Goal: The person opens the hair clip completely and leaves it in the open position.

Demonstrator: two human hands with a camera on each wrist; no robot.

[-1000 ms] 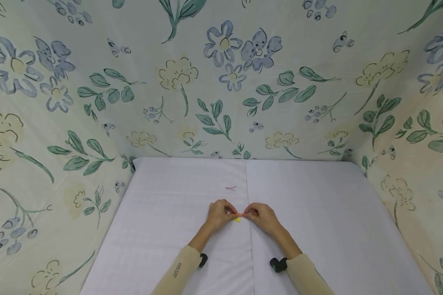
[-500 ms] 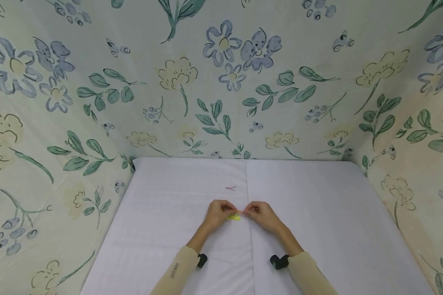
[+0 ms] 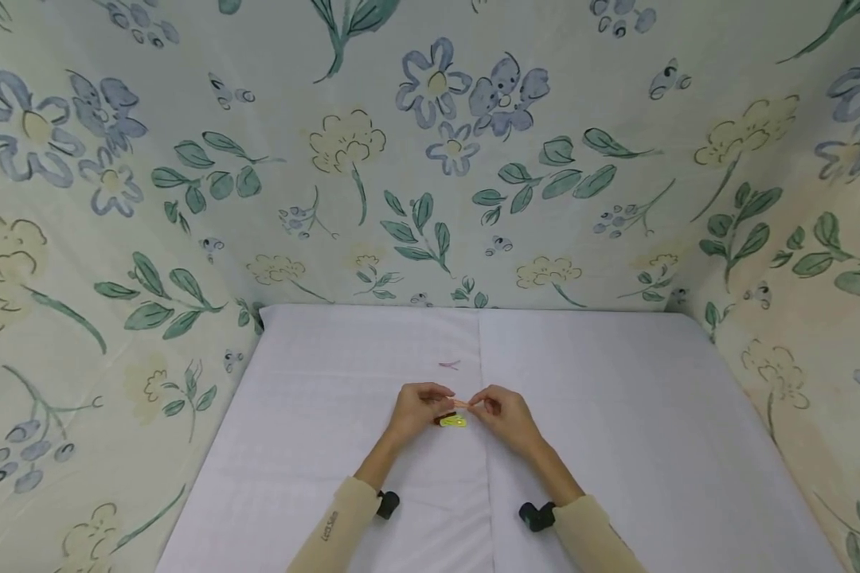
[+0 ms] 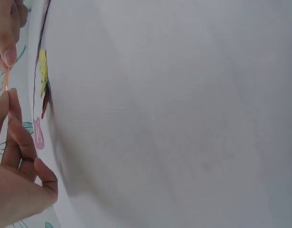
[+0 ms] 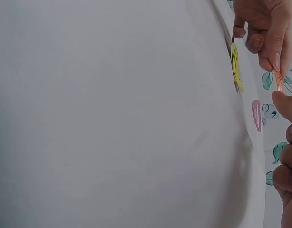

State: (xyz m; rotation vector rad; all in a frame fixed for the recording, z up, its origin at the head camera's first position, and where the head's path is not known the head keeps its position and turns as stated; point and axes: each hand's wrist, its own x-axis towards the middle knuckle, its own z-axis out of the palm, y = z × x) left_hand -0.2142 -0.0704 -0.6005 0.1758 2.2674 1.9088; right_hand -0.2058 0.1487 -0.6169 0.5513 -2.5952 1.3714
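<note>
Over white cloth [image 3: 616,398] walled by floral fabric [image 3: 430,183], left hand [image 3: 414,410] and right hand [image 3: 505,415] pinch an orange strip [image 5: 278,80].

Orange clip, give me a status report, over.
Left hand and right hand pinching opposite ends. Orange clip held above the white cloth. Yellow clip and dark red piece nearby; nothing seems in the way.

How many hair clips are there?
4 visible: orange clip pinched by left hand and right hand, yellow clip and dark-red clip beneath, pink clip beyond. Others may be hidden.
</note>
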